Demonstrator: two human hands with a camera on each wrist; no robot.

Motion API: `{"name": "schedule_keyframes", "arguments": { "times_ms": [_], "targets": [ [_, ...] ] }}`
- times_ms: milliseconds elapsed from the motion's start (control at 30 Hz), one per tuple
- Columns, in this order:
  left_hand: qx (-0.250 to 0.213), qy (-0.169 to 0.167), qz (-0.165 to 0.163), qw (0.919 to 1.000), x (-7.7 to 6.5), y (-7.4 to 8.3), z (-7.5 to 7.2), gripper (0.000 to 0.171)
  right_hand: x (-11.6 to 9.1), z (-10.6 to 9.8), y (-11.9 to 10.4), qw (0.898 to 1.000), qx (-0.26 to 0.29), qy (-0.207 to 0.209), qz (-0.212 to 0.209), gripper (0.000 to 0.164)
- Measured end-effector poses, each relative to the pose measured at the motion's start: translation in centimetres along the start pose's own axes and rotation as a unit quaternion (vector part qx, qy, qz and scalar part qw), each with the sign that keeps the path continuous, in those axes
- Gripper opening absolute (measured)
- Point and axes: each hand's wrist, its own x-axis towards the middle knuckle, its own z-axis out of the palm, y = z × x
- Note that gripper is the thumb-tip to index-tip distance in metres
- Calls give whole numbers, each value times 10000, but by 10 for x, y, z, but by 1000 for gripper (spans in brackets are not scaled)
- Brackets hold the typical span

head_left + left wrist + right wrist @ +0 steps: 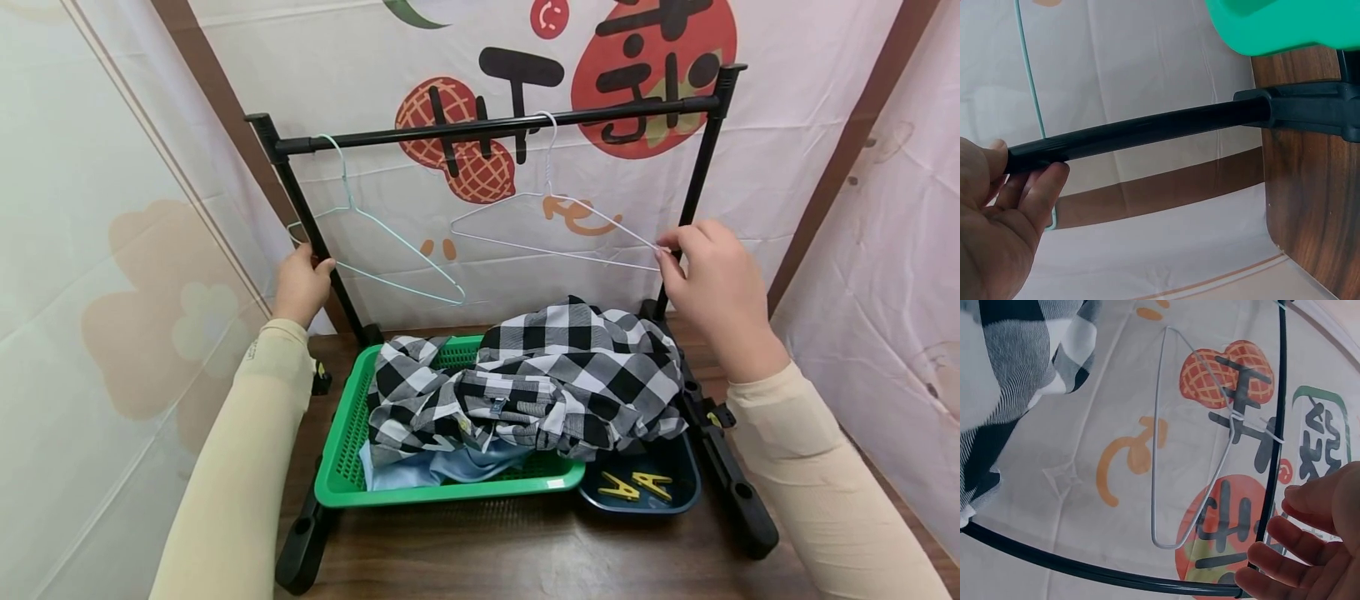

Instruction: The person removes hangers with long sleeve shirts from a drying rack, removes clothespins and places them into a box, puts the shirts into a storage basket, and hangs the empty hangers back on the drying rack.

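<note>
My left hand grips the left upright post of a black clothes rack, thumb on one side and fingers on the other. A mint-green wire hanger hangs from the top bar beside it, its outer end passing behind the post near those fingers. My right hand is by the right upright, close to one end of a pale lilac wire hanger. In the right wrist view the right fingers are parted from the thumb, with nothing between them, apart from the hanger.
Below the bar sits a green basket with a black-and-white checked garment heaped over light blue cloth. A dark blue tray holds yellow clothespins. The rack's feet stand on a wooden table before a printed curtain.
</note>
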Motion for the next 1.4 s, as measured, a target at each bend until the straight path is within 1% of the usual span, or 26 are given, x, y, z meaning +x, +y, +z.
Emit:
{"name": "schedule_keyframes", "arguments": {
  "times_ms": [133,233,333,467,667,900,1033,1167,1400],
  "targets": [
    [-26,15,23,10000,0,-1,-1,51,-10,-4,-3,9999,60,98,-56,16],
    [-28,-1,20,10000,-1,-1,-1,53,-18,-6,-4,9999,99,44,-4,16],
    [-26,35,44,10000,-1,0,-1,48,-26,-7,-6,9999,151,-46,53,16],
    [-27,104,102,9999,0,-1,-1,44,-36,-7,-7,9999,152,-47,22,17],
    [-7,104,95,9999,0,-1,0,48,-53,-6,-7,9995,296,-71,48,16],
    [-19,145,136,9998,1,-2,1,43,-72,-3,-7,9983,459,-253,245,14],
    [-14,140,117,9998,0,-3,3,46,-82,1,-7,9977,493,-360,304,14],
    [-51,116,99,9999,-1,-5,5,49,-89,3,-7,9973,517,-425,314,14],
    [-15,73,106,9999,-1,-6,4,43,-97,5,-8,9957,584,-618,374,16]
  ]
}}
